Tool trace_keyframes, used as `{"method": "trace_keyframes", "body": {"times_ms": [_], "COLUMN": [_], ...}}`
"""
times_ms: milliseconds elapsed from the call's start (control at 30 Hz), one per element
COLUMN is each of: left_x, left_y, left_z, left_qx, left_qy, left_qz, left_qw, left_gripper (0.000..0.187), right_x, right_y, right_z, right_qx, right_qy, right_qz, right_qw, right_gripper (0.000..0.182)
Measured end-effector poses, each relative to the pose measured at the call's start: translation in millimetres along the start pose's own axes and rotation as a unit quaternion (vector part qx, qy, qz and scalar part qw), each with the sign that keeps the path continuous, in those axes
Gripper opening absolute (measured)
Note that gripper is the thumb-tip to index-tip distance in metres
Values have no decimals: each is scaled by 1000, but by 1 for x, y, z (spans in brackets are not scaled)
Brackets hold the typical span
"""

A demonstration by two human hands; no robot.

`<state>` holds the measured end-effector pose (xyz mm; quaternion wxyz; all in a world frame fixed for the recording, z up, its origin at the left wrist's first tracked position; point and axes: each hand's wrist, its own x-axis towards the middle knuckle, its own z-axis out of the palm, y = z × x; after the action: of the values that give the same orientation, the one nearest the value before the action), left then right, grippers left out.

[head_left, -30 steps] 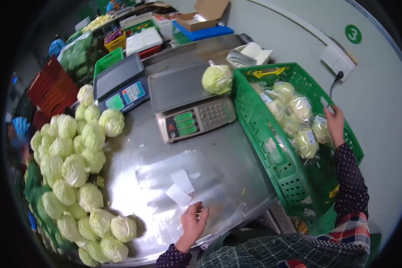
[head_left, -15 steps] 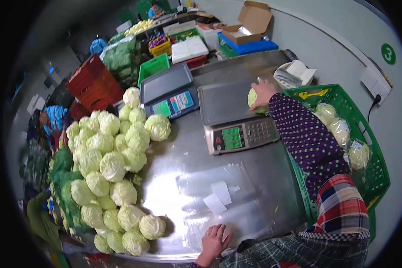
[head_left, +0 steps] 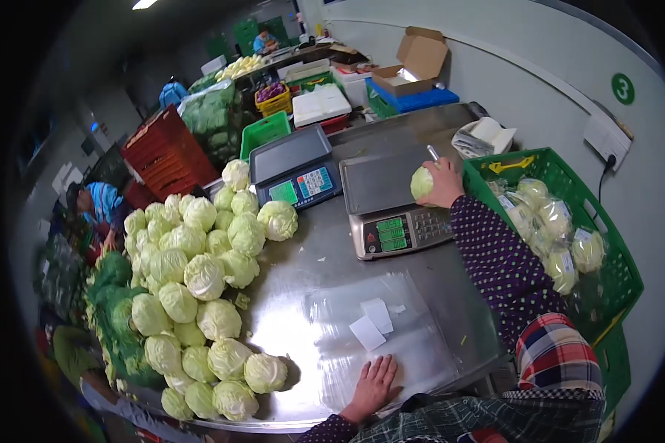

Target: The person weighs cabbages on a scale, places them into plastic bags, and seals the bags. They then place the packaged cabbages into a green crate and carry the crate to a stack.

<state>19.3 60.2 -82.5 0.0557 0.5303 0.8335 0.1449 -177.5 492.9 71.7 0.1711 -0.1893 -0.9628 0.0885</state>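
Note:
My right hand (head_left: 443,183) grips a pale green cabbage (head_left: 423,183) over the right part of the near scale's grey platform (head_left: 380,184); a pen-like stick shows above the fingers. Green digits glow on that scale's display (head_left: 392,233). My left hand (head_left: 377,385) lies flat with fingers spread on the lower edge of a stack of clear plastic bags (head_left: 414,347). White paper slips (head_left: 367,333) rest on the bags. A large heap of cabbages (head_left: 203,277) covers the left side of the metal table (head_left: 288,303).
On the right stands a green crate (head_left: 613,258) with several bagged, labelled cabbages (head_left: 556,218). A second scale (head_left: 303,181), a green bin (head_left: 266,131), red crates (head_left: 168,151) and an open cardboard box (head_left: 414,63) stand farther back. A co-worker (head_left: 96,203) is at the left.
My right hand and its cabbage look slightly raised from the scale's platform. The camera view has shifted, showing more of the crate's bagged cabbages. My left hand stays on the bags, its fingers more spread.

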Motion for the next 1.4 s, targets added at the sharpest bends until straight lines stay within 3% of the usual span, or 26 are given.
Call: {"method": "trace_keyframes", "body": {"times_ms": [33,100,133,167,200,233,267,333,367,400,533,600,667,733,800,867,967,1067,1133,1267,1333,1400], "left_x": [-3,-7,-15,-15,-11,-11,-9,-8,-8,-6,13,9,1,12,15,20,15,18,22,14,15,20], "left_y": [1,-11,-13,-15,-17,-17,-15,-16,-21,-27,-14,-10,-13,-13,-12,2,4,-2,0,1,3,-5], "left_z": [0,18,33,35,29,29,23,15,19,22,-10,-16,7,10,16,2,5,18,16,-24,-42,-36], "left_qx": [-19,15,45,-1,-51,-94,-102,-80,-52,-18,-68,-64,-49,-39,-15,-29,-13,24,-22,-73,56,78], "left_qy": [6,-20,-40,-24,-15,-5,11,22,28,39,87,83,7,45,-23,-2,26,43,13,76,94,56], "left_qz": [12,18,18,11,0,-20,-34,13,29,46,6,63,133,134,86,70,75,101,-21,-49,113,113], "left_qw": [1000,1000,998,1000,999,995,994,996,998,998,994,993,990,989,996,997,997,994,999,993,988,989], "left_gripper": [66,65,64,65,65,65,55,45,41,38,40,39,37,30,21,18,15,16,17,16,17,20], "right_x": [-11,-40,-59,-83,-115,-154,-199,-276,-314,-351,-434,-459,-466,-466,-470,-464,-455,-452,-448,-427,-423,-419], "right_y": [-4,-14,-19,-28,-36,-43,-41,-41,-41,-30,-34,-34,-44,-52,-57,-55,-63,-59,-55,-55,-52,-50], "right_z": [-1,3,6,3,5,10,21,31,32,38,18,17,10,10,29,45,50,57,63,61,60,60], "right_qx": [2,171,165,442,678,787,772,842,821,868,865,915,908,867,877,887,872,857,845,839,838,840], "right_qy": [2,170,149,121,92,48,34,-17,-49,-92,-78,-65,-62,-41,-67,-97,-93,-118,-131,-158,-183,-241], "right_qz": [10,10,20,65,126,211,257,378,371,326,388,335,342,405,395,376,385,386,387,366,356,288], "right_qw": [1000,971,975,886,719,578,581,385,432,363,307,215,232,287,266,249,289,321,344,370,371,392], "right_gripper": [94,86,86,76,67,56,56,65,76,69,80,82,84,83,78,73,58,57,56,57,59,62]}}
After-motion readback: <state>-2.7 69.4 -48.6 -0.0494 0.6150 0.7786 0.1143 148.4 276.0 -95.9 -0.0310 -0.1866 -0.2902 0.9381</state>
